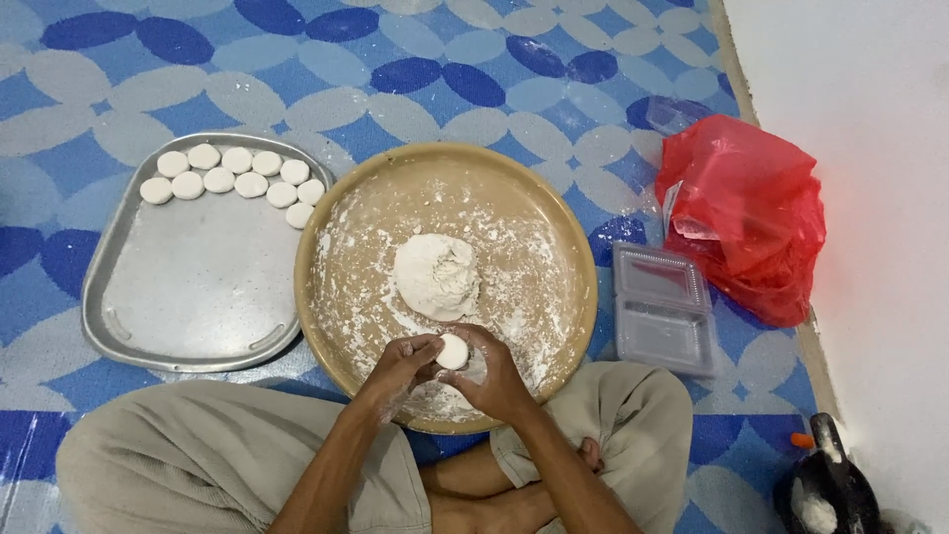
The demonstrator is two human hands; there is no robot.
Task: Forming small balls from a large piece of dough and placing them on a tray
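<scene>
Held between both grips at lower centre of the frame: a small white dough disc (453,351), pinched by the fingertips of the left hand (400,368) and the right hand (491,376), each grip narrow and closed on the disc's edge. Kept just above the near rim of the round tan tray (568,247), probably so that loose flour dropped back onto it rather than onto the floor. Fingers dusted white, likely against sticking.

Just above the hands, at centre frame: a mound of white dough (436,275), resting on the floured tray within easy reach for pulling the next piece.

At left of the frame, touching or nearly touching the tan tray: a metal tray (198,297), with finished discs (232,175) set in two neat rows along its upper edge, apart from one another, seemingly so as not to stick together; the rest of it bare metal.

At right: a clear plastic lidded box (660,309), rectangular, with two compartments, lying flat on the blue-and-white patterned floor mat (474,79). Beside it, toward the white wall, a crumpled red plastic bag (746,213) with a pale label-like patch showing through, too small to make out.

At lower right corner: a dark vessel (828,489) with something white inside, only partly in view.
</scene>
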